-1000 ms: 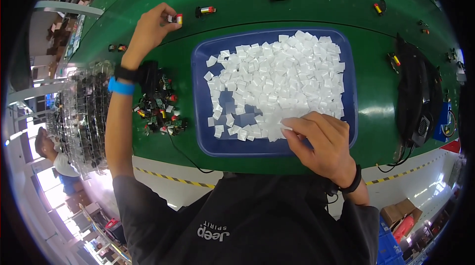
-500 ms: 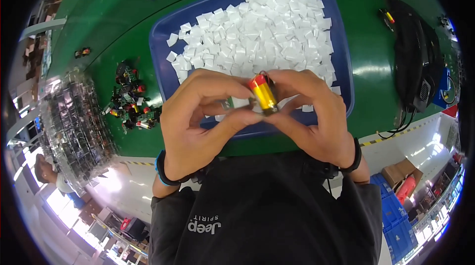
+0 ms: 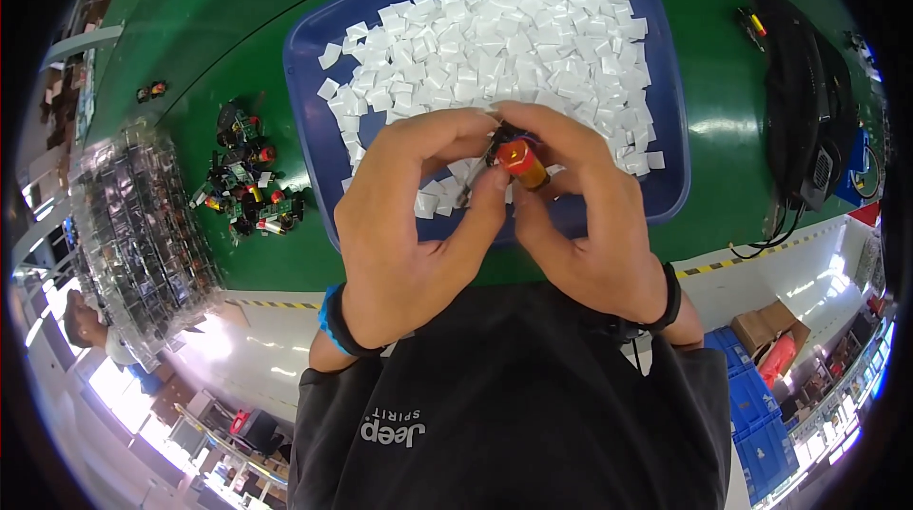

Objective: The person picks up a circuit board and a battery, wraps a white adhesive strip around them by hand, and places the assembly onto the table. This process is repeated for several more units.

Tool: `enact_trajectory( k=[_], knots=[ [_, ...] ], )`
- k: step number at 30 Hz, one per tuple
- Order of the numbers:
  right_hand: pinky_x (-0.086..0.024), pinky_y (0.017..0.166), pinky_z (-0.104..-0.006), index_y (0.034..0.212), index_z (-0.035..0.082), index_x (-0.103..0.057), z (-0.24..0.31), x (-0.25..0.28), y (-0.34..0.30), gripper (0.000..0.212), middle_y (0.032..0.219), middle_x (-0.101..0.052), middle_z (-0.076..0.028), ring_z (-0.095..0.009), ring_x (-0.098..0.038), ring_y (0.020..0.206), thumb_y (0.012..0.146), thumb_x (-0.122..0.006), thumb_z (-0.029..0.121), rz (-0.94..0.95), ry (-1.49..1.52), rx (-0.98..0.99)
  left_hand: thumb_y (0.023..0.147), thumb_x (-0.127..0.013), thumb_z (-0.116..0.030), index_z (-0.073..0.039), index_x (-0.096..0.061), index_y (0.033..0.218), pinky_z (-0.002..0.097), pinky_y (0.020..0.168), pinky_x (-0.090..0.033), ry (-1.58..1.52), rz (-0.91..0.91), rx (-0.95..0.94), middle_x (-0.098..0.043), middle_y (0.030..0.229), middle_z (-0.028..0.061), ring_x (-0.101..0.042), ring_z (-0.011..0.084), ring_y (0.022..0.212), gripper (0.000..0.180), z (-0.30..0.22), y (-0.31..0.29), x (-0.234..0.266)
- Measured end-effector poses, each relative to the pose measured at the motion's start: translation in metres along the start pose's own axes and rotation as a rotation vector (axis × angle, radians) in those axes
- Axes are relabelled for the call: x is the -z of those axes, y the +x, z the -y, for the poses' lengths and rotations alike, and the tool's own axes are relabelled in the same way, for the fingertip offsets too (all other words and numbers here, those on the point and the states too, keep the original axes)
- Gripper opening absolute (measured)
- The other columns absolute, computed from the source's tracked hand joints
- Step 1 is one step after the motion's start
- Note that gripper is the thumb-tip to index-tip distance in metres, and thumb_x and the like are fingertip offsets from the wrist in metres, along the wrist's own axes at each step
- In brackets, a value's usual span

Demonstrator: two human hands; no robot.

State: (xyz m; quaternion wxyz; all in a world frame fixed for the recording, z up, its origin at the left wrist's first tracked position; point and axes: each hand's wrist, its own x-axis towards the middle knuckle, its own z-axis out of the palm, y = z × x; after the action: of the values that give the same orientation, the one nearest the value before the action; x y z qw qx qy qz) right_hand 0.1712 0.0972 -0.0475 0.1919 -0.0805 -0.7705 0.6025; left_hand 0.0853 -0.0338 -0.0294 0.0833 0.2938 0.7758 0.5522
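Above the near part of a blue tray, both hands meet around a small gold cylindrical battery cell with a red end and dark wires. My right hand grips the cell, thumb below it and fingers behind. My left hand is closed beside it, thumb tip close to the red end. A thin circuit board, seen nearly edge-on, sits between its thumb and fingers. Fingers hide the join between board and cell. Many small white square pieces fill the tray behind the hands.
Left of the tray, similar board-and-cell assemblies lie heaped on the green table. A plastic-wrapped stack stands further left, a person beyond it. At right lies a black bag with cables; blue crates are below.
The cell has turned so its red end now points toward me, and the board has tipped from face-up to nearly edge-on. Both hands have rotated slightly around them.
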Motion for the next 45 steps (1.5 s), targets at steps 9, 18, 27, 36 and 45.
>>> enact_trajectory(
  k=[9, 18, 27, 36, 45],
  knots=[
    [-0.056, 0.076, -0.0312, 0.127, -0.002, -0.058, -0.007, -0.002, 0.001, 0.056, 0.124, -0.065, -0.015, -0.024, -0.070, 0.092, 0.074, -0.054, -0.020, 0.049, -0.282, 0.110, 0.074, -0.077, 0.005, -0.004, -0.064, 0.101, 0.0338, 0.071, -0.050, 0.250, 0.065, -0.122, -0.068, 0.093, 0.0081, -0.064, 0.0269, 0.084, 0.032, 0.006, -0.006, 0.002],
    [-0.055, 0.074, -0.0317, 0.117, -0.004, -0.061, 0.000, 0.001, 0.000, 0.048, 0.120, -0.066, -0.015, -0.027, -0.069, 0.091, 0.071, -0.060, -0.018, 0.064, -0.108, -0.005, 0.076, -0.077, 0.006, -0.002, -0.063, 0.101, 0.0315, 0.070, -0.052, 0.107, -0.016, -0.009, -0.066, 0.090, 0.0102, -0.066, 0.0250, 0.078, 0.030, 0.010, -0.010, 0.002],
    [-0.055, 0.066, -0.0331, 0.101, 0.001, -0.065, -0.019, 0.011, -0.001, 0.039, 0.103, -0.067, -0.013, -0.028, -0.068, 0.085, 0.065, -0.079, -0.008, -0.078, -0.403, 0.369, 0.079, -0.074, 0.008, -0.002, -0.065, 0.099, 0.0298, 0.066, -0.052, 0.152, 0.002, -0.146, -0.067, 0.091, 0.0105, -0.067, 0.0256, 0.073, 0.025, 0.014, -0.007, 0.007],
    [-0.055, 0.060, -0.0300, 0.097, 0.001, -0.066, -0.024, 0.023, 0.006, 0.038, 0.090, -0.065, -0.009, -0.025, -0.066, 0.076, 0.061, -0.077, -0.005, 0.015, -0.482, 0.549, 0.076, -0.074, 0.007, -0.004, -0.065, 0.098, 0.0330, 0.078, -0.050, 0.123, 0.197, -0.067, -0.062, 0.108, 0.0125, -0.064, 0.0261, 0.091, 0.026, 0.009, -0.002, 0.012],
    [-0.058, 0.071, -0.0335, 0.100, 0.001, -0.063, -0.015, 0.042, 0.007, 0.040, 0.096, -0.069, -0.014, -0.027, -0.069, 0.085, 0.065, -0.080, -0.010, 0.043, -0.374, 0.486, 0.073, -0.075, 0.006, -0.007, -0.062, 0.095, 0.0328, 0.091, -0.044, -0.215, 0.414, 0.073, -0.055, 0.114, 0.0104, -0.057, 0.0215, 0.101, 0.029, 0.009, 0.002, 0.028]
  ],
)
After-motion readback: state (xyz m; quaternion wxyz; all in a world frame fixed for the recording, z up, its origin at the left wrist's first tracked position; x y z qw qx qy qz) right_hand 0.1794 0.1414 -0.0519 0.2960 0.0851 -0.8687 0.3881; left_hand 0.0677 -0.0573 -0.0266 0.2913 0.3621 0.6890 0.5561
